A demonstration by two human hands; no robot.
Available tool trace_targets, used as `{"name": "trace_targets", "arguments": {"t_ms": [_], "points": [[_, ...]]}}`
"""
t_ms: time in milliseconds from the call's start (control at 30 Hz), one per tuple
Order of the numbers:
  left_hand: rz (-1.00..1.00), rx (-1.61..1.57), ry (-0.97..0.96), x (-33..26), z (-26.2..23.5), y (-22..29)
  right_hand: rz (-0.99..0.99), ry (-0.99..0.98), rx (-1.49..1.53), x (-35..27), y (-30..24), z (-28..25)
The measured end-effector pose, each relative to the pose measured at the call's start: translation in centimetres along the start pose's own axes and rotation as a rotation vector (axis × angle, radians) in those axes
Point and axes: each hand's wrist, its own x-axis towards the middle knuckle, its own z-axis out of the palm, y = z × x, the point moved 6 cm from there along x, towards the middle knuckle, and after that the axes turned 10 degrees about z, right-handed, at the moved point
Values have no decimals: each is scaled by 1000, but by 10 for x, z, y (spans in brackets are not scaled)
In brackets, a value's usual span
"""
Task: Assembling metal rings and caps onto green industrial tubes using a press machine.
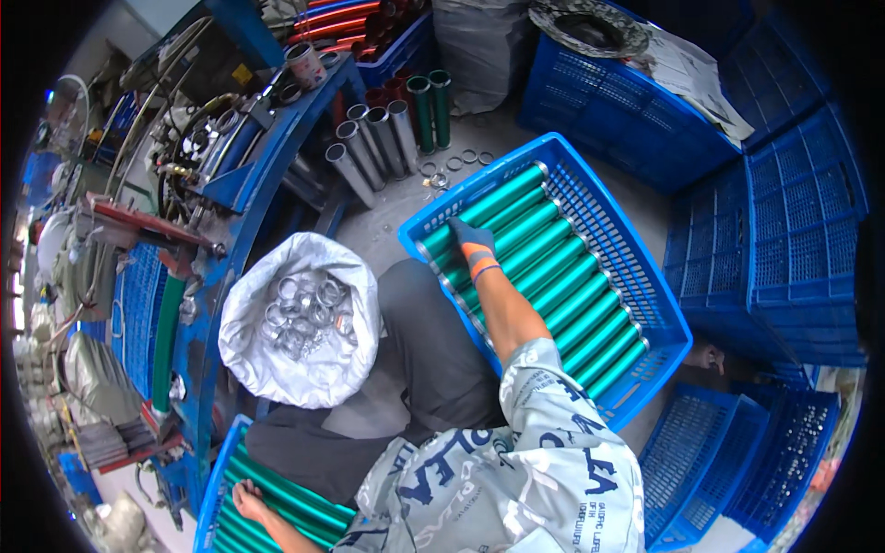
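My right hand point(474, 241), in a dark glove with an orange cuff, reaches into a blue crate point(679, 341) on my right. Its fingers are closed on a shiny green tube point(440, 241) near the crate's far left corner. A row of similar green tubes point(553, 267) lies side by side there. At the lower left, my bare left hand point(247, 500) is held over more green tubes point(286, 502) in a second blue crate point(210, 511). Its fingers are curled, with nothing seen in them.
A white sack point(241, 341) of metal rings point(304, 309) stands by my legs. Silver tubes point(350, 166), dark green tubes point(431, 111) and loose rings point(454, 164) are on the floor ahead. A blue workbench point(241, 249) runs along the left; stacked blue crates point(797, 240) line the right.
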Motion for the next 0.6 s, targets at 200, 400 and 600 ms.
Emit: {"name": "trace_targets", "arguments": {"t_ms": [200, 400, 600], "points": [[185, 776, 153, -35, -72, -43, -415, -61, -1013, -7, -68, -13], [592, 336, 230, -91, 20, 10, -926, -476, -193, -187, -191, 65], [717, 142, -185, -132, 273, 134, -1091, -188, -1036, -250, -141, 215]]}}
